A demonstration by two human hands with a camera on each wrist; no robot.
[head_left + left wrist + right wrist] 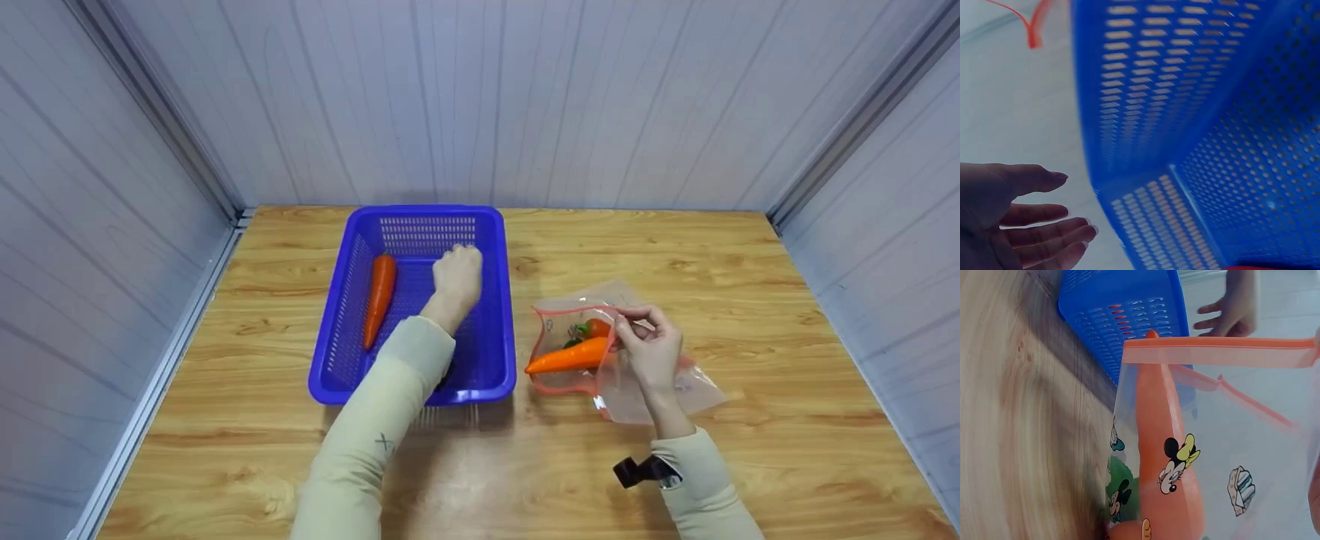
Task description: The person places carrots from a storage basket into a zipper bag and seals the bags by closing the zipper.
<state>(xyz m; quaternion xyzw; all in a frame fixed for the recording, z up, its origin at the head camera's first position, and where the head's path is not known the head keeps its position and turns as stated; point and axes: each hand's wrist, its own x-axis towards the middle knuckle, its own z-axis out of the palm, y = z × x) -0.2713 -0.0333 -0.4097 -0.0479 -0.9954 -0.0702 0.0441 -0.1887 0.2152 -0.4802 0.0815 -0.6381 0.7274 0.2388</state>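
Observation:
My left hand (456, 277) is above the blue basket (501, 315); in the left wrist view its fingers (1050, 236) are loosely extended with nothing between them. A dark-orange carrot (380, 300) lies along the basket's left side. To the right, my right hand (652, 346) pinches the rim of a clear zip bag (626, 390) with an orange-red edge. Inside the bag lies a bright orange carrot (574, 355), its tip at the opening. Behind it are a small red-orange vegetable (598, 328) with a green stem and something dark green, partly hidden.
The basket and bag stand side by side on a wood-grain table (255, 450). Pale panel walls (465, 105) enclose the back and both sides. A black device (641, 472) is strapped to the right wrist. Something dark shows partly under the left sleeve.

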